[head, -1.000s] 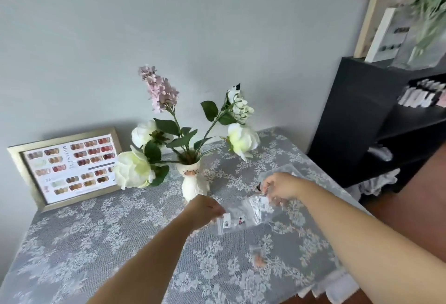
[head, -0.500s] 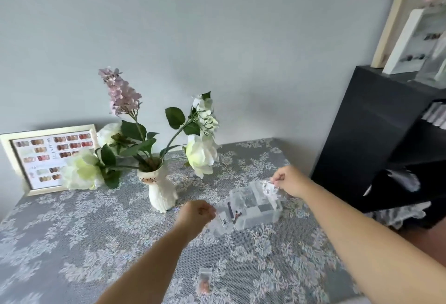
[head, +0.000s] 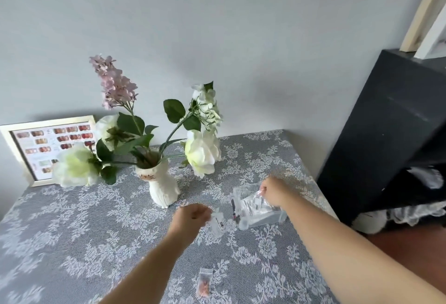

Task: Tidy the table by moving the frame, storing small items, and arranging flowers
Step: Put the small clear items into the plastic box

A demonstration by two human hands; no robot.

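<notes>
A clear plastic box (head: 259,216) stands on the lace-covered table (head: 72,231), right of centre. My right hand (head: 275,192) is over it, pinching a small clear packet (head: 255,203) above the box's opening. My left hand (head: 191,216) is closed on another small clear packet (head: 218,222) just left of the box. A third packet with orange bits (head: 204,282) lies near the front edge. A white cat-shaped vase (head: 161,183) holds white and pink flowers (head: 200,151). A gold frame with nail samples (head: 45,146) leans on the wall at the back left.
A black shelf unit (head: 386,139) stands close to the table's right side, with pale boards (head: 424,14) leaning on top. The grey wall runs along the back of the table. White frilly cloth (head: 410,212) lies at the shelf's foot.
The view has shifted and the scene sits further right. My right hand has brought its packet down over the box's opening. My left hand stays beside the box with its packet.
</notes>
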